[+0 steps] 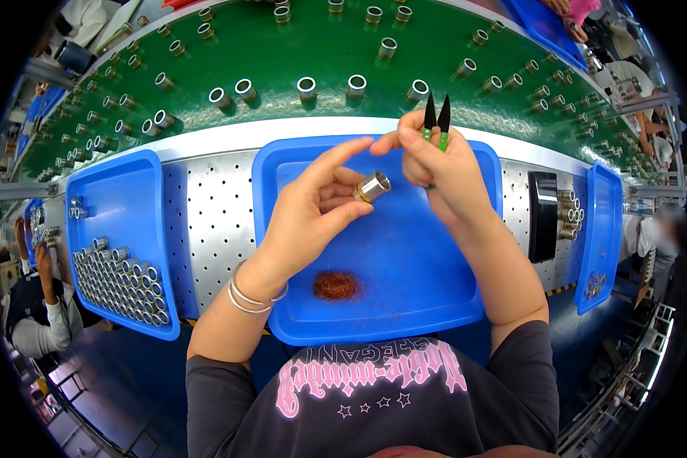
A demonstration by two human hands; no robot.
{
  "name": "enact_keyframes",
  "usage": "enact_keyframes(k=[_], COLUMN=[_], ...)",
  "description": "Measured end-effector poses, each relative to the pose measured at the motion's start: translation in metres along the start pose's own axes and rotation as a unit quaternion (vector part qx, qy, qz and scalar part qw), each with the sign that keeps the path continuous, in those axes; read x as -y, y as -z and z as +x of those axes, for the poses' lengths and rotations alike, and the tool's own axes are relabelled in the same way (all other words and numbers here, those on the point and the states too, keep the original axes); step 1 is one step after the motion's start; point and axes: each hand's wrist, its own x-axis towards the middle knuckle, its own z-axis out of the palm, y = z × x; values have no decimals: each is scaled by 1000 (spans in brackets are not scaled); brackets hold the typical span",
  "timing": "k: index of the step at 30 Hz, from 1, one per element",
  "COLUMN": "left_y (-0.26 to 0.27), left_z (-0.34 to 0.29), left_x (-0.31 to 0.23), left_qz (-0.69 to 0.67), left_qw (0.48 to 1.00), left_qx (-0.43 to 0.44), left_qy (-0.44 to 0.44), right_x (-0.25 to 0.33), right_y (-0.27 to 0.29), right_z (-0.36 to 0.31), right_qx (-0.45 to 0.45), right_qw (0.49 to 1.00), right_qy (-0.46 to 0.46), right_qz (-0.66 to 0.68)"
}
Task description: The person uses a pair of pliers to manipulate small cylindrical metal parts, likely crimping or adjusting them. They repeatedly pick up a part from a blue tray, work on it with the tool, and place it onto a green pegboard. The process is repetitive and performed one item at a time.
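Note:
My left hand (307, 200) grips a short silvery metal cylinder (375, 186) between thumb and fingers, its open end tilted up to the right. A copper-yellow band shows at the cylinder's lower end. My right hand (452, 172) holds green-handled thread snips (443, 140), with two dark, pointed blades parted and facing away from me. The index fingertips of both hands come close together above the cylinder; whether they pinch a wire is too small to tell. Both hands are over a blue tray (416, 294), where a tangle of reddish copper wire scraps (337, 285) lies near the front left.
Beyond the tray, a green conveyor belt (320, 53) carries many upright cylinders. A blue tray (122, 202) of packed cylinders stands at left. On the right are a black phone (543, 217), several cylinders (569, 215) and another blue tray (601, 244). Other people work around the edges.

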Motion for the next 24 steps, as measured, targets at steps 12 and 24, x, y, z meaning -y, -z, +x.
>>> enact_keyframes(k=[12,24], left_y=[19,22], left_z=[4,2], left_x=[-6,-6], left_qz=[-137,-107], left_qw=[988,993], left_qx=[-58,-51], left_qy=[40,28], right_x=[-2,5], right_y=[-3,-8], right_z=[-5,-9], right_qx=[55,77], right_qw=[977,968], right_qy=[204,235], right_qz=[30,-30])
